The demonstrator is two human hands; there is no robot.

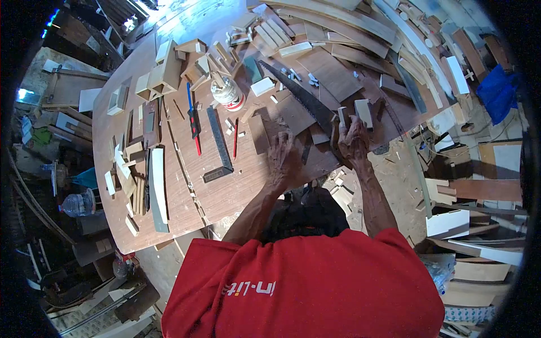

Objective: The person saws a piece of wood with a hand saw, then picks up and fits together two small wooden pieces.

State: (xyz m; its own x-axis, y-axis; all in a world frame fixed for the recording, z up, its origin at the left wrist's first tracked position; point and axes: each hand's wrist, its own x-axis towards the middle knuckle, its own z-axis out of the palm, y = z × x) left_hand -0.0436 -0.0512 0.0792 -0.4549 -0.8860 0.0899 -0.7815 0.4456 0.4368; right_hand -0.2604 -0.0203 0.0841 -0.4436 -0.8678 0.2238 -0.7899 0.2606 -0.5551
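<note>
My left hand lies on the brown table with its fingers stretched out, next to a flat brown wood piece. Beside the handle end of a handsaw, my right hand has its fingers curled and appears to grip the handle, partly hiding it. The dark toothed blade points away to the upper left. Small wood blocks stand by the right fingertips. Left of my left hand lie a red pencil, a metal try square and a red and black cutter knife.
A clear jar with a brush stands mid-table. Wooden box frames and offcuts lie at left, with a long white strip near the edge. Long boards are stacked behind. More scrap wood and a blue bag lie at right.
</note>
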